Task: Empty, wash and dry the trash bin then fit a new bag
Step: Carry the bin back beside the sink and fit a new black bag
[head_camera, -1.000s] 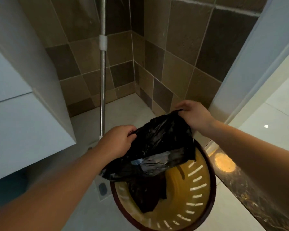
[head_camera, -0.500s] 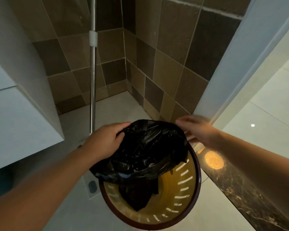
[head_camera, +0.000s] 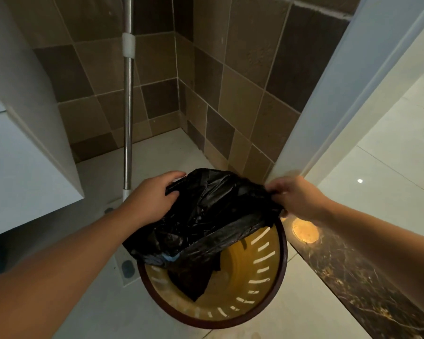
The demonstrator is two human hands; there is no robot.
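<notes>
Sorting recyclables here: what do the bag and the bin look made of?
Black bag: thin plastic film, it seems; glossy, finely crinkled, drooping between both hands. Bin: probably rigid moulded plastic; yellow slotted wall, smooth dark-brown rim. Neither is certain from looks alone.

Far rim of the bin (head_camera: 278, 270) under the black bag (head_camera: 206, 216); pole (head_camera: 127, 106) top past the frame edge.

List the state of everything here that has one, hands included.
Black bag: mouth held open, bottom hanging into the bin.
Trash bin: upright, rim not yet covered by bag.
Left hand: grips bag edge.
Right hand: pinches bag edge.
Mop handle: upright.
</notes>
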